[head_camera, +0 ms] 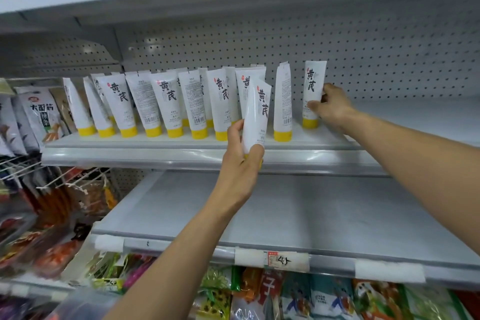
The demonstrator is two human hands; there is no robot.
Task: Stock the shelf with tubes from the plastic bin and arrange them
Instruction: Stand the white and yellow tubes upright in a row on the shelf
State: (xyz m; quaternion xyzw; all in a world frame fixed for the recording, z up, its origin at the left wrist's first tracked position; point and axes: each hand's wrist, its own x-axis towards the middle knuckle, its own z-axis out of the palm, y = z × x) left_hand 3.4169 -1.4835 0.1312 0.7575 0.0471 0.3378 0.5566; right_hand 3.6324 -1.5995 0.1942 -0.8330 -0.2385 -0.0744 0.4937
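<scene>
The grey shelf [405, 122] is the biggest thing here, and most of its right part is bare, so that is where new tubes can go. On the left part of the shelf stands a row of white tubes [166, 104]. Each one sits on its yellow cap [175, 133], because the flat cap makes a steady foot. Some lean, and some show the back label and not the big black letters. The right hand [333, 106] reaches over the shelf to the last tube [313, 91], which stands at the right end of that row. Its fingers and thumb curl round the lower part of that tube, I think to stand it straight or turn its front out. The left hand [242, 163] is just in front of the shelf's front edge with a spare tube [257, 112]. Its fingers are wrapped round the cap end, cap down — held the way it will stand, so it can go onto the shelf quickly. The plastic bin cannot be plainly seen.
</scene>
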